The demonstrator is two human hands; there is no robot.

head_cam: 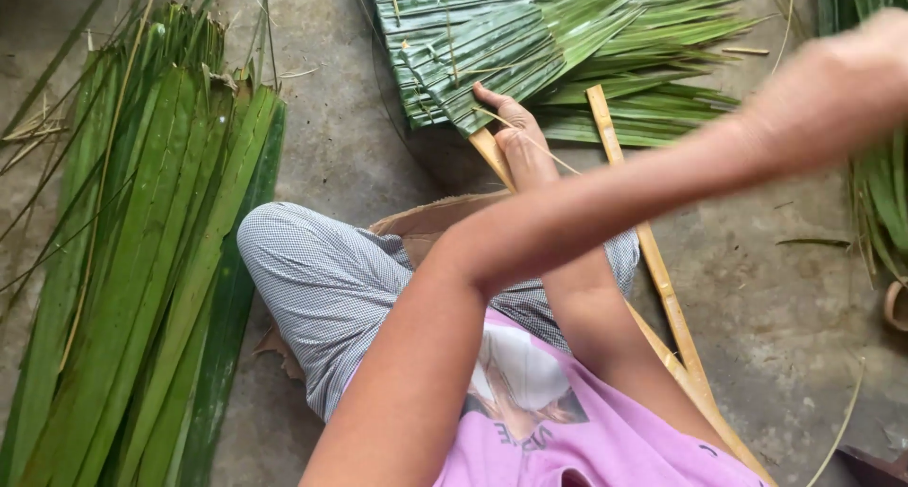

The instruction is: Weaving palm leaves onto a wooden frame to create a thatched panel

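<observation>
Loose leaves (pixel 142 260) lie piled beside the knee, unused. Most of the sticks (pixel 662 288) run bare toward the person, so by my judgement much is left to cover. The right hand (pixel 515 137) pinches the panel (pixel 473 43) edge, where folded leaves are already stitched. The left hand (pixel 837 85) is flung out right and blurred; I cannot tell its grip.

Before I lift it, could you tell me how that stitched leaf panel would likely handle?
The leaf panel would probably flex and droop, since its loose leaf tips fan out. It is likely light, being thin leaves. The bamboo slats beneath may stiffen one edge.
</observation>
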